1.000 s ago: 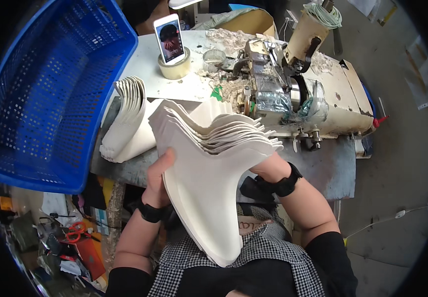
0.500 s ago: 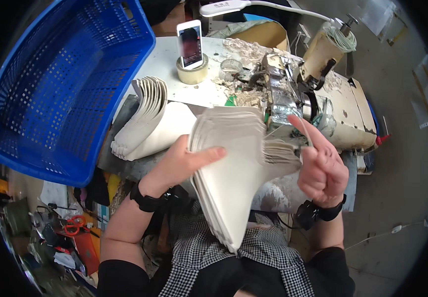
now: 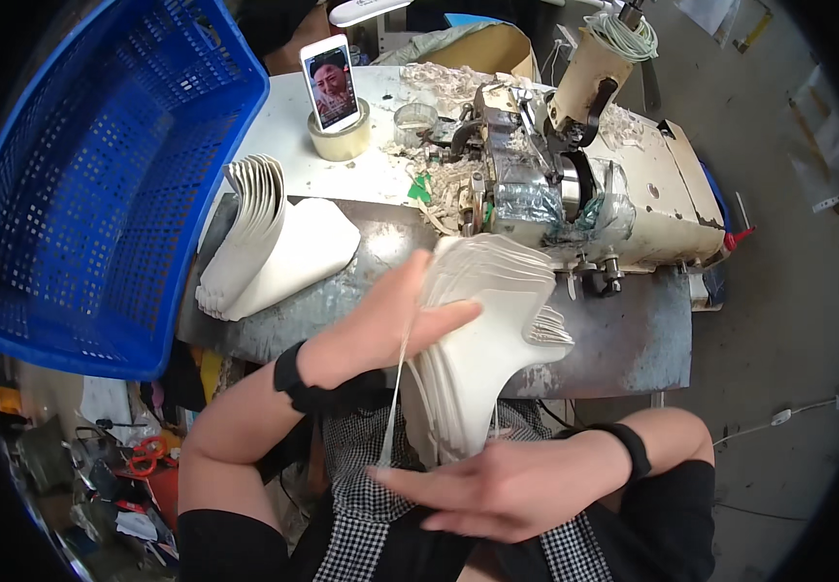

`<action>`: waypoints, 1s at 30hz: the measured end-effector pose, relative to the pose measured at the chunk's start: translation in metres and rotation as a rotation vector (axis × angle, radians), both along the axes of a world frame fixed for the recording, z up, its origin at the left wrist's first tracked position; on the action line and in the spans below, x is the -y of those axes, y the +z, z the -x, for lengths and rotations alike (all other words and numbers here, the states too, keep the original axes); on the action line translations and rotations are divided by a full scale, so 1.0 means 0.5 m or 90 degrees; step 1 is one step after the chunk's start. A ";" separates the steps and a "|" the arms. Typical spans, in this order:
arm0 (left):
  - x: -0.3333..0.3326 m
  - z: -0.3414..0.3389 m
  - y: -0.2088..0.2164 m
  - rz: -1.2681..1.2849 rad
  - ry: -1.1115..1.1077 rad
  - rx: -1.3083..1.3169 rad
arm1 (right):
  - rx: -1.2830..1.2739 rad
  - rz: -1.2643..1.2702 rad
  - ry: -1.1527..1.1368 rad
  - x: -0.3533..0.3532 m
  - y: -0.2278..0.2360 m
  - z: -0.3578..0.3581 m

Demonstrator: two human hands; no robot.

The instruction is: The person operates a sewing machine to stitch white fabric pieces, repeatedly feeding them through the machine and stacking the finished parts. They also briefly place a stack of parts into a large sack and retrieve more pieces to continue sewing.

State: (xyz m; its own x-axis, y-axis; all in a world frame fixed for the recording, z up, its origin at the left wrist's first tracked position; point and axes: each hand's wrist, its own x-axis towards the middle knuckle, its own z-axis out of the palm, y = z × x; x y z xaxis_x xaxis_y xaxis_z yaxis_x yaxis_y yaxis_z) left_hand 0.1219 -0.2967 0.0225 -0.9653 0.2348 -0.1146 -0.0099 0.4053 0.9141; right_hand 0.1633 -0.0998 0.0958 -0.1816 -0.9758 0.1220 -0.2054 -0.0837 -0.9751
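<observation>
My left hand (image 3: 380, 325) is closed around a stack of thin white cut pieces (image 3: 492, 335), with the thumb flat on top. The stack is held upright over my lap, its fanned edges toward the machine. A thin pale elastic band (image 3: 397, 407) runs taut from beside my left hand down to the fingertips of my right hand (image 3: 502, 487). Those fingers point left below the stack's lower end, with the band hooked at the index fingertip. A second bundle of white pieces (image 3: 279, 242), curved and folded over, lies to the left on the metal-topped bench.
A blue perforated basket (image 3: 152, 335) stands at the left. A phone (image 3: 330, 85) leans in a roll of tape (image 3: 342, 145) at the back. The bench machine (image 3: 536, 175) has scraps piled around it. The metal bench edge (image 3: 623, 359) lies beyond my right arm.
My right hand has moved from the right of the stack to below it, drawing the band down and left. The stack is tilted differently, and the view has shifted slightly.
</observation>
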 end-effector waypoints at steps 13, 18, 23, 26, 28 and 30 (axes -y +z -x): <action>0.026 -0.143 -0.039 -0.558 0.107 0.268 | -0.848 -0.307 -0.420 -0.136 -0.140 -0.024; 0.024 -0.148 -0.033 -0.503 0.018 0.285 | -1.220 -0.055 -0.379 -0.092 -0.157 0.067; 0.050 -0.137 0.007 -0.456 -0.029 0.258 | -1.196 -0.038 -0.370 -0.025 -0.128 0.126; 0.066 -0.131 0.016 -0.436 -0.018 0.237 | -1.158 0.018 -0.363 0.003 -0.141 0.151; 0.075 -0.140 0.004 -0.463 0.052 0.239 | -1.107 0.050 -0.348 0.019 -0.150 0.168; 0.098 -0.155 -0.016 -0.540 0.156 0.238 | -1.002 0.071 -0.368 0.050 -0.155 0.185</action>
